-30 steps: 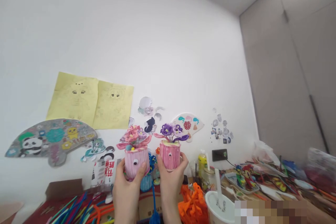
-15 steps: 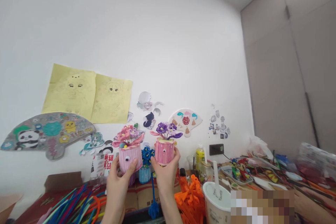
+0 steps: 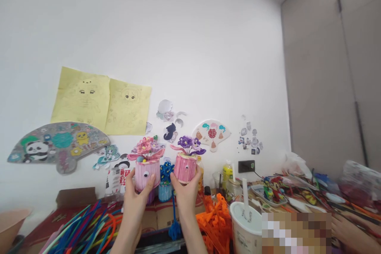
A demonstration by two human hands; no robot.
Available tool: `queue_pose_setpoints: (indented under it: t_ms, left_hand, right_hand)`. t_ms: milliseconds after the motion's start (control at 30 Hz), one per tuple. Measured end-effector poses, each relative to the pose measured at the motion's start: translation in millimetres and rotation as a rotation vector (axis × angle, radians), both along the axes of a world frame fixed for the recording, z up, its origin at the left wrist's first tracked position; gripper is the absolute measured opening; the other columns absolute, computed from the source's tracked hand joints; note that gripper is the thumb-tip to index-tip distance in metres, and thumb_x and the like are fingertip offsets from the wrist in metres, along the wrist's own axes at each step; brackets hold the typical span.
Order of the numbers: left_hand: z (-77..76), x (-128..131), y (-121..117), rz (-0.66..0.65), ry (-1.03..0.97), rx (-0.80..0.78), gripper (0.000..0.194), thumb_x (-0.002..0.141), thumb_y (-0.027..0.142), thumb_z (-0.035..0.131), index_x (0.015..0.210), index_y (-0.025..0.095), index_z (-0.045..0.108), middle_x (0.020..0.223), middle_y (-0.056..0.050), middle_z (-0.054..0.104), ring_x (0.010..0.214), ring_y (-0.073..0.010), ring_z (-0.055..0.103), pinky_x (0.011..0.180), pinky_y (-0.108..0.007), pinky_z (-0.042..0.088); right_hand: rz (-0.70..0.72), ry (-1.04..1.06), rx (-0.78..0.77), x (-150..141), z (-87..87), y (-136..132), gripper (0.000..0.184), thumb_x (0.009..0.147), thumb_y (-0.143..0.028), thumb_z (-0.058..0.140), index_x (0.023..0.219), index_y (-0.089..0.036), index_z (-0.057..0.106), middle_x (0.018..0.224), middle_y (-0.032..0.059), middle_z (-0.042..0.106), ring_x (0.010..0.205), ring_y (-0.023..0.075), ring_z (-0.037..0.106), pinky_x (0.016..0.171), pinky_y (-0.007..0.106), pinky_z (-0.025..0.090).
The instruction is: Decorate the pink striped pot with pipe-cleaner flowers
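Note:
My left hand point(image 3: 136, 196) is closed round a pale pink pipe-cleaner flowerpot point(image 3: 152, 168), thumb in front. The pot has a googly eye, small pompoms at its rim and pink and lilac flowers on top. My right hand point(image 3: 187, 192) grips a second, deeper pink flowerpot point(image 3: 181, 164) from below, with purple flowers, pink and purple leaves and one googly eye. Both pots are held upright, side by side, a small gap between them. Behind that gap stands a blue flowerpot point(image 3: 164, 191) with blue flowers. A blue pipe-cleaner flower point(image 3: 175, 231) on a stem is between my forearms.
Loose coloured pipe cleaners point(image 3: 86, 226) lie at left, an orange pipe-cleaner heap point(image 3: 216, 222) at right. A lidded cup point(image 3: 245, 226) with a straw stands beside it. Another person's hand point(image 3: 351, 232) is at far right, near a cluttered tabletop. Fan-shaped decorations point(image 3: 61, 143) hang on the wall.
The view has tilted slightly down and turned a little left. Both hands keep their hold on the pots, which sit slightly higher in the picture.

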State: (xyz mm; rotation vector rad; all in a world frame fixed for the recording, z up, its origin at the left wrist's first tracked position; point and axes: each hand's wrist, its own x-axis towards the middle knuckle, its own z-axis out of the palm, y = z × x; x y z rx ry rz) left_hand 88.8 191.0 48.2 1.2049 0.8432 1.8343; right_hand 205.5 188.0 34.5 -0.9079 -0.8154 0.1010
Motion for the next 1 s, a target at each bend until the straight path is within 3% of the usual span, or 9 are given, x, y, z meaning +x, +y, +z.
queue_pose_setpoints:
  t_ms: [233,500,767,833,1000]
  left_hand:
    - [-2.5,-0.9,4.7,-0.025,-0.031,-0.044,0.076,0.060,0.052,0.078,0.123,0.019,0.048,0.110,-0.012,0.062,0.107,-0.0300,0.058,0.101,-0.045,0.043]
    - [7.3,-2.6,-8.2,-0.030,-0.069,-0.085,0.070,0.061,0.050,0.077,0.120,0.023,0.051,0.104,-0.008,0.064,0.095,-0.0242,0.061,0.071,-0.027,0.051]
    - [8.7,-7.3,-9.1,-0.028,-0.089,-0.106,0.069,0.056,0.051,0.079,0.113,0.023,0.052,0.099,-0.006,0.064,0.083,-0.0198,0.059,0.060,-0.023,0.046]
    - [9.1,-8.3,-9.4,-0.036,-0.092,-0.109,0.070,0.055,0.051,0.079,0.113,0.023,0.052,0.100,-0.006,0.064,0.083,-0.0194,0.059,0.060,-0.023,0.046]
    - [11.8,-9.2,-11.6,-0.040,-0.115,-0.098,0.068,0.058,0.053,0.077,0.114,0.024,0.051,0.102,-0.006,0.063,0.085,-0.0193,0.058,0.061,-0.024,0.045]
  right_hand:
    - [0.096,0.056,-0.004,3.8,4.2,-3.2,0.073,0.063,-0.037,0.072,0.124,-0.015,0.037,0.119,0.0198,0.060,0.102,0.0282,0.063,0.081,0.034,0.052]
    - [0.083,0.022,-0.030,2.6,6.7,-7.1,0.075,0.064,-0.037,0.072,0.127,-0.014,0.038,0.118,0.0182,0.062,0.101,0.0280,0.064,0.081,0.033,0.051]
    - [0.125,0.042,-0.011,11.1,0.3,4.8,0.078,0.058,-0.032,0.077,0.126,-0.015,0.044,0.120,0.0159,0.061,0.106,0.0275,0.060,0.087,0.034,0.049]
    - [0.203,0.092,0.039,12.3,-1.1,8.8,0.078,0.057,-0.030,0.080,0.125,-0.017,0.045,0.119,0.0140,0.062,0.102,0.0251,0.062,0.086,0.033,0.049]
    - [0.594,0.229,0.165,10.8,-0.3,8.7,0.070,0.059,-0.029,0.082,0.121,-0.017,0.050,0.101,0.0094,0.072,0.088,0.0213,0.068,0.085,0.036,0.052]
